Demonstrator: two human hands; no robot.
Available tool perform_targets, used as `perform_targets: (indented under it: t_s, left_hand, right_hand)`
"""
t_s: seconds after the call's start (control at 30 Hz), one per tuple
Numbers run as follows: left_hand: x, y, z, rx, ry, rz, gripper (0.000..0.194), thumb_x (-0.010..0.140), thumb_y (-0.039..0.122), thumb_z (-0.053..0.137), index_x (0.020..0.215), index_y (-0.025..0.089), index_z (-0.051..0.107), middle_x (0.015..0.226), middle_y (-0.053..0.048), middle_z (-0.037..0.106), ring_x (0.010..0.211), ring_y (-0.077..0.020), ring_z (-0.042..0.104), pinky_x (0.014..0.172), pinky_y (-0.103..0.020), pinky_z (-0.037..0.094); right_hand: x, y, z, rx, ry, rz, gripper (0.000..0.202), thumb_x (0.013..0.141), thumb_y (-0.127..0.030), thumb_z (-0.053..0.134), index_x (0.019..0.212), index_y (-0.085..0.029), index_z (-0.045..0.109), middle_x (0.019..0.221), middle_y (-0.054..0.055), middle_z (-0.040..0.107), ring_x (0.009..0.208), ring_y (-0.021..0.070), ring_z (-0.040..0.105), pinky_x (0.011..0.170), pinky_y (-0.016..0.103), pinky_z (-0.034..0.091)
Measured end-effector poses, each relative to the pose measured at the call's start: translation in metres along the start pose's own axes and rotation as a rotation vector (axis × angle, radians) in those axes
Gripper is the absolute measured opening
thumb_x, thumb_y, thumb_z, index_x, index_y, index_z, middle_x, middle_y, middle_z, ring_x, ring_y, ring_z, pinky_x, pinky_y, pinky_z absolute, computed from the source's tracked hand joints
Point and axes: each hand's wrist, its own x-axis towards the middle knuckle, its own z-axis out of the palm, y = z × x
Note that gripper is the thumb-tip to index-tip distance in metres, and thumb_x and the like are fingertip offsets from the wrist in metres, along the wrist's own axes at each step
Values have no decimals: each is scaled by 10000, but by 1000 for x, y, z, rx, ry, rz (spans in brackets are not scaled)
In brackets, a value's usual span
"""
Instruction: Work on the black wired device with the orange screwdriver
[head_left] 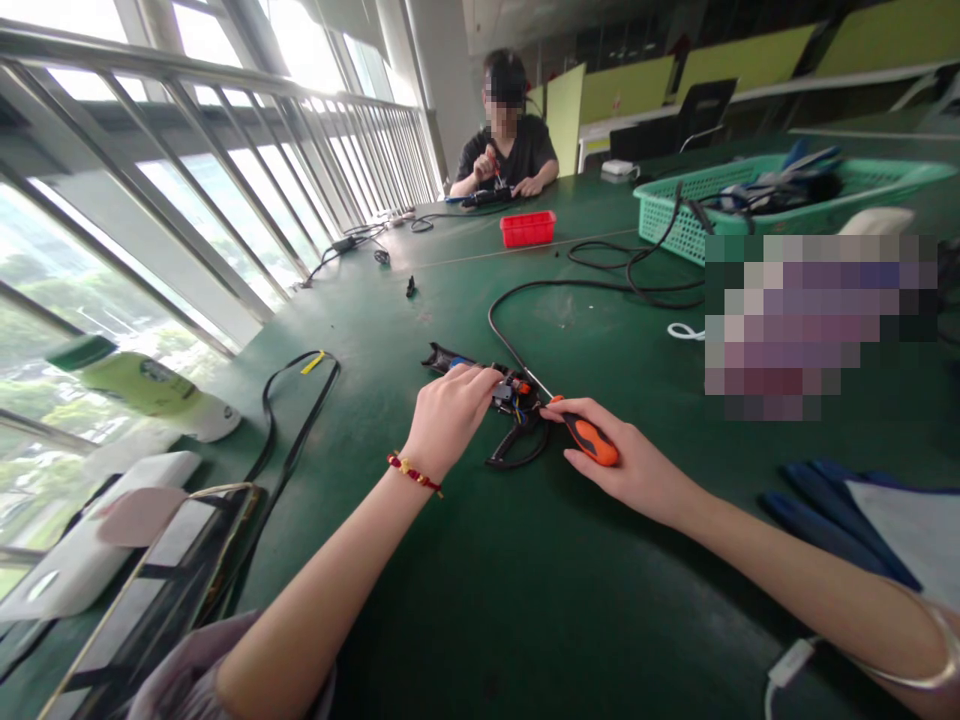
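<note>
An opened black corded device (517,392), apparently a power tool, lies on the green table with coloured wires and an orange-red part exposed. A loop-shaped black piece forms its near side. My left hand (454,415) grips the device from the left, its fingers curled over the housing and partly hiding it. In my right hand (626,460) is a screwdriver (592,438) with an orange and black handle. Its metal shaft points up and left toward the device's right end; whether the tip touches anything I cannot tell.
A black cable (555,284) runs toward a green basket (675,215) of tools. Beyond stands a red bin (528,229), near a co-worker (506,150) handling another device. On the left lie a bottle (150,385) and a black strap (304,430); blue gloves (840,510) lie right.
</note>
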Motion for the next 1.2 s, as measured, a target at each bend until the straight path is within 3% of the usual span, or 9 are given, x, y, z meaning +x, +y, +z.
perform_targets:
  t_s: [0.17, 0.4, 0.67, 0.93, 1.1, 1.2]
  left_hand:
    - [-10, 4, -1, -42, 59, -88, 142, 879, 208, 464, 930, 209, 596, 976, -17, 628, 876, -150, 586, 706, -241, 444]
    - [-21, 17, 10, -174, -90, -311, 82, 779, 257, 603, 833, 209, 641, 893, -4, 633, 800, -178, 593, 660, -279, 462]
    - [-16, 20, 19, -149, -45, -332, 84, 774, 267, 617, 761, 203, 670, 828, -21, 647, 818, -199, 577, 666, -299, 457]
    - [-14, 21, 22, -291, -49, -403, 53, 754, 212, 598, 733, 194, 644, 797, -1, 634, 735, -159, 574, 645, -275, 447]
    - [-17, 19, 17, -287, -47, -344, 47, 736, 183, 585, 699, 191, 614, 769, 5, 628, 729, -152, 579, 632, -261, 442]
    - [-18, 17, 11, -226, 29, -282, 50, 758, 191, 569, 719, 191, 599, 783, 8, 635, 720, -140, 582, 623, -246, 435]
  right_hand:
    - [0, 0, -1, -21, -5, -1, 444, 767, -144, 521, 1196, -250, 470, 1204, 42, 576, 1162, 189, 528, 1043, 378, 341]
    - [1, 0, 0, -46, 1, 2, 442, 762, -144, 521, 1188, -250, 470, 1207, 45, 576, 1150, 194, 538, 1030, 382, 354]
    - [1, -1, 1, -43, 13, -14, 439, 759, -143, 521, 1181, -256, 480, 1203, 44, 579, 1145, 203, 544, 1030, 391, 362]
    - [2, 1, 2, -42, 11, -4, 435, 761, -140, 525, 1180, -242, 473, 1206, 51, 579, 1149, 191, 542, 1032, 378, 357]
    - [2, 0, 1, -42, 9, -2, 433, 765, -142, 522, 1181, -251, 476, 1208, 47, 580, 1156, 191, 540, 1035, 383, 354]
    - [2, 0, 0, -39, 8, -4, 434, 764, -145, 523, 1182, -251, 479, 1207, 43, 579, 1154, 189, 541, 1032, 376, 360]
